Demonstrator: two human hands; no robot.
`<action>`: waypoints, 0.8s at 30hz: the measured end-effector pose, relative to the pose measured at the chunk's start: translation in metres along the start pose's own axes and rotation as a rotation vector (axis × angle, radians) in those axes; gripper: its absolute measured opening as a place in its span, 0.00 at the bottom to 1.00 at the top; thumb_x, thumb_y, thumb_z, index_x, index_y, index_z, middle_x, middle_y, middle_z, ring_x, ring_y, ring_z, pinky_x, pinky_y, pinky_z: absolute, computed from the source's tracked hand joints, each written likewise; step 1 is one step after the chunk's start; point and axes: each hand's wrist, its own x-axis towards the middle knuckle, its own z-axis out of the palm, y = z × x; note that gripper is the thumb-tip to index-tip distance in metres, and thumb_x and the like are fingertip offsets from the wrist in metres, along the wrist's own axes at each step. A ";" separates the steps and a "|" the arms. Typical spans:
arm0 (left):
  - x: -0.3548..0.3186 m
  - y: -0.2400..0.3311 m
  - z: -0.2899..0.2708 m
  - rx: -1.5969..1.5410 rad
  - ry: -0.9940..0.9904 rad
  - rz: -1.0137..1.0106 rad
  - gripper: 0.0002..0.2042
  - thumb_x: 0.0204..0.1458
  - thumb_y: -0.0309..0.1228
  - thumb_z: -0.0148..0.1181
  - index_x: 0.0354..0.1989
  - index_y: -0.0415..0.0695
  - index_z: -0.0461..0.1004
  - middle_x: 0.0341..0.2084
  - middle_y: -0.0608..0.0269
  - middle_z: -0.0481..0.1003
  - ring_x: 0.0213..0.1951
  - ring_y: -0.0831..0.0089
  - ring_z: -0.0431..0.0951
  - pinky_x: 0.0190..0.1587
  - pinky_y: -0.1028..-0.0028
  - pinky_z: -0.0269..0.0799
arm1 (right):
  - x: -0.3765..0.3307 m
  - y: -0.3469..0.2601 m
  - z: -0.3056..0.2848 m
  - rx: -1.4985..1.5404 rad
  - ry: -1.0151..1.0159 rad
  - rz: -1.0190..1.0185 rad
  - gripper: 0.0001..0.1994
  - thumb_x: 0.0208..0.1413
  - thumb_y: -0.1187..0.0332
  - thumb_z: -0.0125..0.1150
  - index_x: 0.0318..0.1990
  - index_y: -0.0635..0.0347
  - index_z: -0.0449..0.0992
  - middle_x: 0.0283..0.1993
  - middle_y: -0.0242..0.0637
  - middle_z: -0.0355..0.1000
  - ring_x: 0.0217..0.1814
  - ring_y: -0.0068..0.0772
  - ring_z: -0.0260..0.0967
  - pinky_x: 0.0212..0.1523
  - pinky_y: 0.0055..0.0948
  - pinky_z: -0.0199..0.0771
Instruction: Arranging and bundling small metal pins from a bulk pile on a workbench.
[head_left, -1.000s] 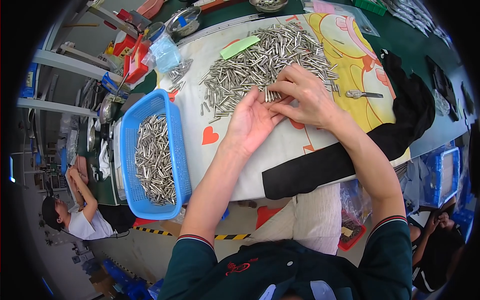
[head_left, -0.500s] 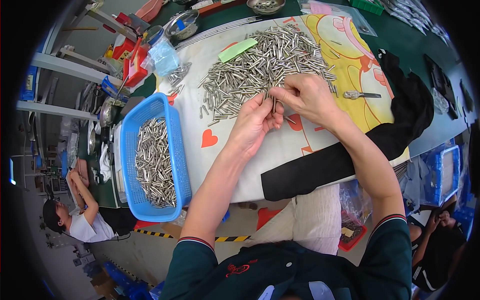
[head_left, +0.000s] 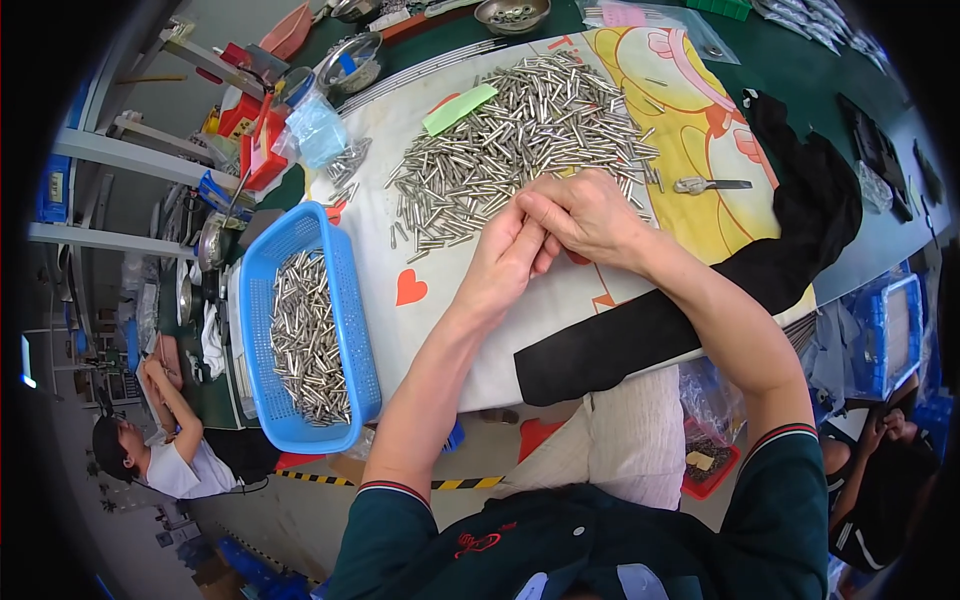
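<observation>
My left hand [head_left: 503, 258] and my right hand [head_left: 590, 218] meet at the near edge of a large pile of short silvery metal pins [head_left: 540, 120]. The fingers of both are curled and closed against each other, the right thumb lying over the left fingers. Whatever they hold is hidden inside. A green paper slip [head_left: 460, 108] lies on the upper left of the pile. To the left, a blue perforated plastic basket [head_left: 362, 340] contains many more of these pins [head_left: 305, 340].
A printed cloth [head_left: 450, 350] covers the table. A black fabric sleeve [head_left: 600, 360] lies across its near right part. Beyond the pile's right side rests a small blade with a wrapped handle [head_left: 712, 186]. Metal bowls [head_left: 512, 14] stand at the back. A co-worker [head_left: 170, 455] is at far left.
My hands have drawn closer together, and the right fingers now cover the left fingertips. Pins that showed at my fingertips are out of sight. The whole view has shifted slightly.
</observation>
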 end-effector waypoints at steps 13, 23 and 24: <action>0.003 0.006 -0.007 0.578 0.140 0.695 0.27 0.53 0.35 0.56 0.62 0.46 0.60 0.56 0.56 0.62 0.60 0.62 0.59 0.61 0.64 0.55 | -0.003 -0.005 -0.005 1.684 -0.436 0.607 0.21 0.61 0.54 0.48 0.16 0.46 0.58 0.10 0.20 0.41 0.13 0.18 0.36 0.19 0.23 0.42; 0.007 0.004 -0.008 0.548 0.002 0.658 0.13 0.52 0.30 0.55 0.45 0.47 0.77 0.57 0.58 0.65 0.64 0.57 0.54 0.64 0.59 0.50 | -0.008 -0.002 0.011 1.748 -0.490 0.759 0.17 0.64 0.61 0.38 0.20 0.47 0.59 0.12 0.18 0.41 0.14 0.16 0.38 0.19 0.22 0.43; 0.007 0.003 -0.008 0.532 0.018 0.658 0.12 0.51 0.30 0.56 0.44 0.47 0.78 0.57 0.59 0.66 0.64 0.57 0.55 0.64 0.59 0.50 | -0.007 -0.004 0.012 1.728 -0.471 0.794 0.16 0.64 0.61 0.38 0.21 0.47 0.60 0.12 0.18 0.41 0.13 0.16 0.38 0.19 0.22 0.43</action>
